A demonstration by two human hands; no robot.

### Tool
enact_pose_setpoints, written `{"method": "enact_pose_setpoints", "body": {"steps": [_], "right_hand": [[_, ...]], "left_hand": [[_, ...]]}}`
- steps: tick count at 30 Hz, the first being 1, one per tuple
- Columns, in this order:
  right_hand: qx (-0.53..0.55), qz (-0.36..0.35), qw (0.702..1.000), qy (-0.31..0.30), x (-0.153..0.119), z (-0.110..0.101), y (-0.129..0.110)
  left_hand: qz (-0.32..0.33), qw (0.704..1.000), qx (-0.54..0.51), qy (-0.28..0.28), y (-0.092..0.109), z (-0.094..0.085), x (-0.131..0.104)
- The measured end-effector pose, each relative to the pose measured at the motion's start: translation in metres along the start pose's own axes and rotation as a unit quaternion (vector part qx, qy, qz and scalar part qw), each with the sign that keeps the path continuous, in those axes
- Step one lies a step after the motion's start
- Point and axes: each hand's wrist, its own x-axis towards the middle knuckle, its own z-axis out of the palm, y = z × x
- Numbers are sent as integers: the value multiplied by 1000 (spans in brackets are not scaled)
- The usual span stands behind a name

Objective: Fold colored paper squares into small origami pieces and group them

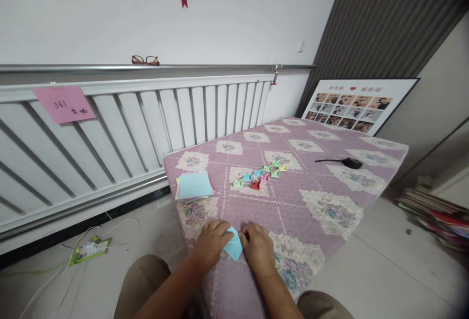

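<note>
A light blue piece of folded paper [233, 247], shaped like a pointed kite with a crease near its lower tip, lies on the table's near end. My left hand [212, 241] grips its left edge with bent fingers. On the opposite edge my right hand [257, 246] has its thumb and fingers closed on the paper. Farther up the cloth stand several small folded paper figures in two rows, among them a red one [255, 185], a pink one [265, 178] and a yellow one [283, 167]. A stack of coloured square paper [196, 185], light blue on top, sits to the left.
A flowered purple cloth [286, 206] covers the table. A black ladle-like spoon [351, 163] rests at the right. Behind are a white radiator [205, 114] and a photo board [351, 104]. A power strip [90, 250] with cables lies on the floor at left.
</note>
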Motion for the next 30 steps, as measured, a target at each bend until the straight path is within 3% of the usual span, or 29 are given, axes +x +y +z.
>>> {"method": "enact_pose_setpoints", "body": {"steps": [3, 6, 10, 22, 30], "right_hand": [[8, -16, 1000, 9, -2, 0, 1], [38, -80, 996, 13, -8, 1, -1], [40, -142, 989, -27, -16, 4, -5], [5, -165, 983, -77, -27, -10, -5], [-24, -97, 992, -73, -33, -13, 4]], "left_hand": [[61, 998, 17, -12, -2, -2, 1], [76, 997, 26, -16, -4, -5, 3], [93, 995, 33, -21, -9, -4, 2], [143, 988, 53, -7, -37, 15, -14], [126, 992, 26, 7, -44, 18, -28]]}}
